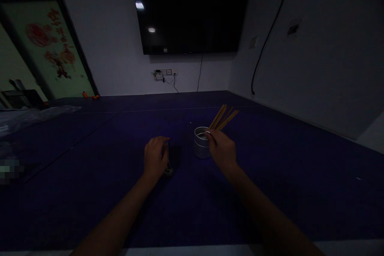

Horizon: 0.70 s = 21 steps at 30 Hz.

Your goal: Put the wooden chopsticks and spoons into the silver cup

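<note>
My left hand [155, 156] is closed around a thin metal spoon [168, 171]. The spoon stands nearly upright, its rounded end down at the dark blue tabletop. To the right is a silver metal utensil holder [201, 150] with small holes in its side. Several wooden chopsticks [230, 119] lean out of it toward the back right. My right hand [222, 148] is at the holder's right rim with thumb and fingers pinched together. A thin shiny edge shows at its fingertips, but what it grips is too dark to make out.
The dark blue table [120, 208] reaches to the wall. Crumpled clear plastic [42, 114] lies at the left, with small orange items [90, 96] farther back. A large television [192, 12] hangs above wall sockets [168, 72]. A black cable [267, 44] runs down the right wall.
</note>
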Motion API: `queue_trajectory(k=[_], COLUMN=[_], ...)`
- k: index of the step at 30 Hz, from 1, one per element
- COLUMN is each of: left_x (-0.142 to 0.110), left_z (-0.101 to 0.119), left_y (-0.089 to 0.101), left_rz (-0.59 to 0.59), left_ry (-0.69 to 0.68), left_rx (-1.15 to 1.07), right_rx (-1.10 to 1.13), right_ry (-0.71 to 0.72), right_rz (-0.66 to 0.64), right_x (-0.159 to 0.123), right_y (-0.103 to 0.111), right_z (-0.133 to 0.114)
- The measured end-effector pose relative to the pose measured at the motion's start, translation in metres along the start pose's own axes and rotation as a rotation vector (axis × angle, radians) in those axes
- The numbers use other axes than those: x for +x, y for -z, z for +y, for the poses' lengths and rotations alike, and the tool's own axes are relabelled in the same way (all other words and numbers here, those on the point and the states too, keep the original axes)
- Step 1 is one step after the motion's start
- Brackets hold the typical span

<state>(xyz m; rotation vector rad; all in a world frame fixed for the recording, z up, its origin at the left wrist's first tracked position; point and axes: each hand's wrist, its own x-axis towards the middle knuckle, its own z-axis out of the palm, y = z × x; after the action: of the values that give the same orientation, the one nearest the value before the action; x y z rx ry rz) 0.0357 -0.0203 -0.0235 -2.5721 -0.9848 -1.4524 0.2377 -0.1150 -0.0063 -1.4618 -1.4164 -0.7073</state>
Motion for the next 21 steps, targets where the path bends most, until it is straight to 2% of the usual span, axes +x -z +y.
queue_trajectory(k=[8,21], left_x=[0.001,-0.003], left_z=[-0.007,-0.013], left_y=[-0.005,-0.009], left_rz=[-0.045,-0.099], left_ry=[0.087,0.106], left_rx=[-0.002,-0.022], right_rx=[0.01,-0.044], right_ry=[-0.056,-0.106], right_rz=[-0.135,-0.218], right_x=[0.002,0.006], right_y=[0.002,0.006], right_z=[-0.003,-0.003])
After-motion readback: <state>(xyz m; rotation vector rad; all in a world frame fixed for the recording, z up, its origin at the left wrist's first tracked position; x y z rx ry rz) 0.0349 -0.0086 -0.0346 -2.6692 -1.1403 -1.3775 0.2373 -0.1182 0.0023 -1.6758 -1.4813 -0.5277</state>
